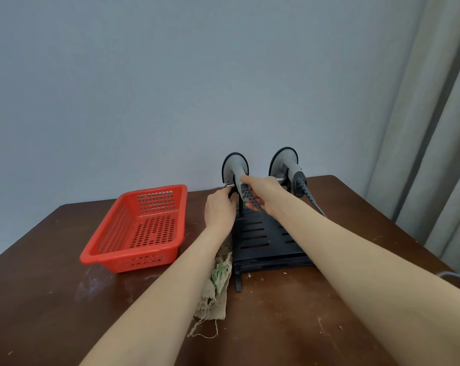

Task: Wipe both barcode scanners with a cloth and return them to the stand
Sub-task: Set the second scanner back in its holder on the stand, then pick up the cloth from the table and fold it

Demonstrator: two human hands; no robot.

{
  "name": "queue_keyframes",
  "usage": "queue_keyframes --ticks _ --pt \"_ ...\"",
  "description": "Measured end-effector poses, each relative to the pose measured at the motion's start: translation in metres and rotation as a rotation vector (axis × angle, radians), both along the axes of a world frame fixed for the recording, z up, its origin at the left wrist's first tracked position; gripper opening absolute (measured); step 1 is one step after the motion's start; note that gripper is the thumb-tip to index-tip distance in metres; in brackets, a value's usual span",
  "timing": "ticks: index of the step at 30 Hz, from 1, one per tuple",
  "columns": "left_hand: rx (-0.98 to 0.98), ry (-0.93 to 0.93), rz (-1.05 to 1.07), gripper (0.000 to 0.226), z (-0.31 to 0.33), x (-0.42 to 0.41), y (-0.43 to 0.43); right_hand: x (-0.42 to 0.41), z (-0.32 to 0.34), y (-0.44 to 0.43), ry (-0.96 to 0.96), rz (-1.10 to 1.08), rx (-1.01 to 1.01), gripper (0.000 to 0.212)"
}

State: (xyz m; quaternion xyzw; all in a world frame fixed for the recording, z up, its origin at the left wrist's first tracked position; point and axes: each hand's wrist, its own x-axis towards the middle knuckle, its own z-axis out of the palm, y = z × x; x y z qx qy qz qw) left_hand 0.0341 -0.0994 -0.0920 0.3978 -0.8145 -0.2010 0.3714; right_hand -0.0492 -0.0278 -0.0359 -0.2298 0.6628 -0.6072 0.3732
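The left barcode scanner (235,167) is sitting in the black stand (263,233) while the right hand (260,191) is gripping its handle and the left hand (219,210) is pinching the holder, so its curly cable (248,198) could be snagging and tipping the stand.

Both bare forearms reach forward toward the left scanner (235,170). The left hand (219,210) sits just left of its handle, fingertips curled and pinched at the bracket under it. The right hand (260,191) comes in from the right, fingers wrapped around the handle.
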Motion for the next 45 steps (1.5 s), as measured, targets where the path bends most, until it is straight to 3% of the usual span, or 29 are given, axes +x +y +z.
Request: queue_keyframes --ticks 13,22,28,36,39,42,45 --pt "0.020 -0.041 -0.054 0.030 0.003 0.003 -0.003 0.002 0.001 0.000 -0.050 0.018 0.044 0.021" --pt "0.009 -0.120 -0.060 0.038 0.007 0.006 -0.002 0.001 0.005 0.004 -0.021 0.014 0.051 0.019" --pt "0.002 -0.147 -0.046 0.042 0.012 0.011 0.001 0.000 0.004 0.002 0.126 -0.008 0.082 0.025" --pt "-0.053 -0.191 0.008 0.046 0.026 0.035 0.011 0.005 0.009 0.020 0.551 0.014 0.124 0.042" --pt "-0.079 -0.237 0.023 0.044 0.031 0.049 0.017 0.007 0.011 0.028 0.680 -0.004 0.141 0.036" --pt "-0.094 -0.326 0.013 0.043 0.034 0.062 0.030 0.011 0.010 0.039 0.801 -0.122 0.121 0.039" --pt "-0.069 -0.507 0.000 0.040 0.036 0.074 0.044 0.024 0.010 0.056 0.912 -0.165 0.019 0.028"
